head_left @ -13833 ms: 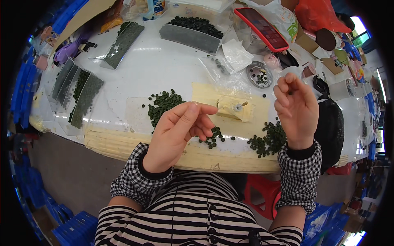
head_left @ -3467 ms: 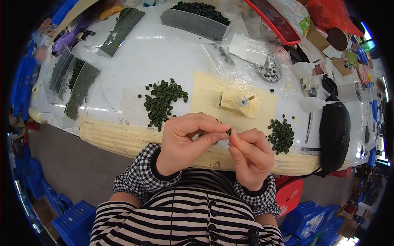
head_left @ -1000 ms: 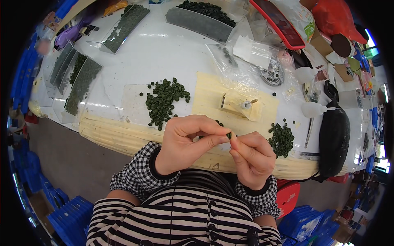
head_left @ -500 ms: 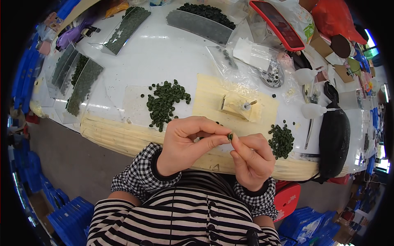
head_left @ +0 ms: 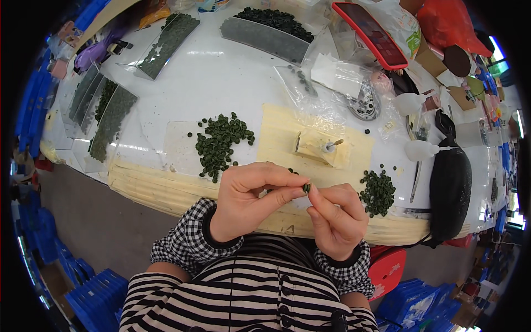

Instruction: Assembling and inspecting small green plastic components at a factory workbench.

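A small dark green round piece [head_left: 306,188] is pinched between my hands over the table's front edge. My left hand [head_left: 251,196] grips it with thumb and forefinger from the left. From the right, the thumb and forefinger of my right hand [head_left: 338,213] close on the same piece. Beyond my left hand lies a large pile of like green pieces [head_left: 218,144]. A smaller pile [head_left: 378,191] sits to the right of my right hand. Ahead of the hands stands a block wrapped in yellowish tape [head_left: 321,146] with a short peg on it. Fingers partly hide a few loose pieces.
Clear trays of green pieces stand at the back [head_left: 265,41], back left [head_left: 168,47] and left [head_left: 113,119]. A red-cased phone [head_left: 373,36] leans at the back right. Squeeze bottles [head_left: 420,150] and a black bag [head_left: 451,188] lie right. A red stool [head_left: 387,271] is below the table.
Both hands keep their pinch on the small green piece and have shifted very slightly left and downward in the picture. The piles look unchanged.
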A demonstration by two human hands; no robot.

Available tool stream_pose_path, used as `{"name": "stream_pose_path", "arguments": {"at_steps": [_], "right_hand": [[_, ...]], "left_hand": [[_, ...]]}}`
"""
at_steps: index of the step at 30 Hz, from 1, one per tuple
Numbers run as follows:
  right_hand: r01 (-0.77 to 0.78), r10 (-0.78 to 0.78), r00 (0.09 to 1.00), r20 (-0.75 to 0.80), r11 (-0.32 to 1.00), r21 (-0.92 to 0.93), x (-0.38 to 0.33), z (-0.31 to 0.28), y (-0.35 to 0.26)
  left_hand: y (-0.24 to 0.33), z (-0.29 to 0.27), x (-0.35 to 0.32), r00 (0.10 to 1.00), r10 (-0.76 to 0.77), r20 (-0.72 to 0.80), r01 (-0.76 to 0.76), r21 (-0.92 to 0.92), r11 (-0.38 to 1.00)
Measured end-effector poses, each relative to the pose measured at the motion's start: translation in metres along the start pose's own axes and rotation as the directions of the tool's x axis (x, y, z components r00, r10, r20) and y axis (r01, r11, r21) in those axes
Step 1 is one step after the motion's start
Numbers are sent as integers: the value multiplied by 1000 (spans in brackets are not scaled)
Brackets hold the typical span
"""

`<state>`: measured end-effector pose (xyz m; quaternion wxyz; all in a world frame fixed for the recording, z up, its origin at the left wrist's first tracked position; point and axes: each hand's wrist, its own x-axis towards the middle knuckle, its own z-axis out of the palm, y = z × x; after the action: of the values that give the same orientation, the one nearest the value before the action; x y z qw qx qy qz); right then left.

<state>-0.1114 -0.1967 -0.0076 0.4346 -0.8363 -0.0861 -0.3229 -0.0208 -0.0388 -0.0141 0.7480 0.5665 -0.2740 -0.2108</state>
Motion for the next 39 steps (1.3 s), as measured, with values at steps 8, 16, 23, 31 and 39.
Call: {"name": "stream_pose_path", "arguments": {"at_steps": [8,16,23,31,39], "right_hand": [[12,-12,1000,4,1000,-1,-1,0,1],[49,-49,998,28,999,5,0,-2,3],[29,-29,1000,10,1000,4,-2,1,2],[-11,11,1000,3,1000,7,-1,0,0],[-9,9,1000,8,1000,9,-1,-1,0]], "left_hand": [[-1,-1,1,999,38,15,-39,55,998],[-2,-3,1,991,126,40,-129,117,985],[-1,-1,2,988,153,16,-153,170,973],[-2,1,2,993,122,-7,-120,142,983],[-1,1,1,995,95,-18,-93,92,991]]}}
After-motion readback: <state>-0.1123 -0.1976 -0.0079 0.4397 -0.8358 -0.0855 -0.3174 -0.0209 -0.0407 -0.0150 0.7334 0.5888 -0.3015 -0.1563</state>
